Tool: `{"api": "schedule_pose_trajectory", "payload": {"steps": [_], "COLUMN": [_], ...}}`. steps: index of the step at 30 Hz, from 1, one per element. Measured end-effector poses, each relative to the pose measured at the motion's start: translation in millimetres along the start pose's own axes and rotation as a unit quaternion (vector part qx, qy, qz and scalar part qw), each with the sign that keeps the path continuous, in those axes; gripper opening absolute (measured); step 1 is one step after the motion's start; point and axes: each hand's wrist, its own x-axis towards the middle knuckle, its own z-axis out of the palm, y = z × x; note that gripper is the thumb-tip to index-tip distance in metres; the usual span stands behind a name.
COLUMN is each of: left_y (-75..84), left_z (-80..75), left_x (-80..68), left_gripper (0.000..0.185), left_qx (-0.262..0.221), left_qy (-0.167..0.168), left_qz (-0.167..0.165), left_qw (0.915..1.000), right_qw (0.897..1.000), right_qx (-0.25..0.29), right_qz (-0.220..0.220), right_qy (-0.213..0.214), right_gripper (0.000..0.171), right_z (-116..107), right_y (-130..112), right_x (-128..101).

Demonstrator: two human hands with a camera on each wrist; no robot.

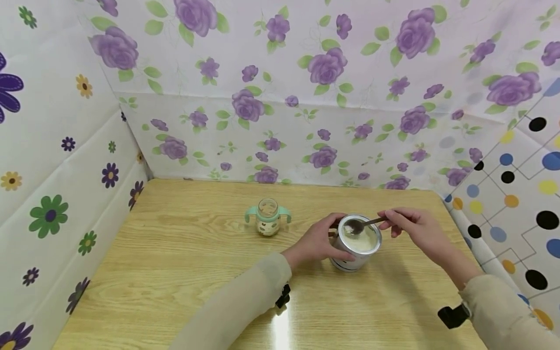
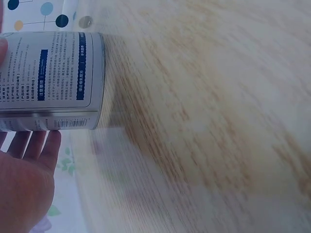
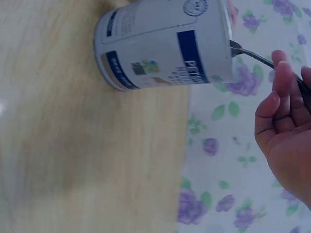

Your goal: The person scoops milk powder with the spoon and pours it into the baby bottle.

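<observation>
An opened milk powder can (image 1: 355, 253), white with blue labels, stands on the table and is full of pale powder (image 1: 365, 239). My left hand (image 1: 317, 243) grips its left side, thumb toward the front; the left wrist view shows the fingers of that hand (image 2: 29, 179) against the can's printed side (image 2: 63, 73). My right hand (image 1: 411, 226) pinches the handle of a dark metal spoon (image 1: 355, 226), whose bowl is inside the can's mouth with a little powder on it. In the right wrist view the spoon (image 3: 257, 57) runs from the rim to my right hand (image 3: 286, 121).
A small baby bottle (image 1: 268, 221) with mint green handles and an uncapped mouth stands left of the can. The wooden table (image 1: 197, 233) ends at a flowered cloth wall (image 1: 280, 126) behind. Patterned cloth also hangs at both sides. A small brown thing, partly hidden, shows beside the left fingers.
</observation>
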Motion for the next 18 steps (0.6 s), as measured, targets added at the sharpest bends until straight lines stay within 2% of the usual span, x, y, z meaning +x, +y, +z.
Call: {"api": "schedule_pose_trajectory", "payload": {"steps": [4, 9, 12, 15, 18], "left_y": [-0.2, 0.0, 0.1, -0.2, -0.5], "left_z": [0.2, 0.2, 0.4, 0.4, 0.5], "left_x": [0.3, 0.3, 0.7, 0.6, 0.2], "left_gripper": [0.097, 0.097, 0.097, 0.097, 0.098], "left_qx": [0.004, -0.002, -0.008, -0.012, -0.011], "left_qy": [-0.001, -0.004, -0.004, -0.003, -0.002], "left_qz": [-0.007, -0.014, -0.016, -0.014, -0.013], "left_qw": [1.0000, 0.9999, 0.9998, 0.9998, 0.9999], "right_qw": [0.992, 0.963, 0.952, 0.955, 0.970], "right_qx": [-0.099, -0.221, -0.252, -0.246, -0.205], "right_qz": [-0.070, -0.155, -0.172, -0.160, -0.129], "right_qy": [-0.018, -0.021, -0.027, -0.035, -0.040], "right_gripper": [0.028, 0.023, 0.020, 0.019, 0.020], "right_z": [-3, -1, 1, 4, 7], "right_y": [-16, -29, -30, -25, -17], "right_x": [-1, -4, -8, -13, -17]}}
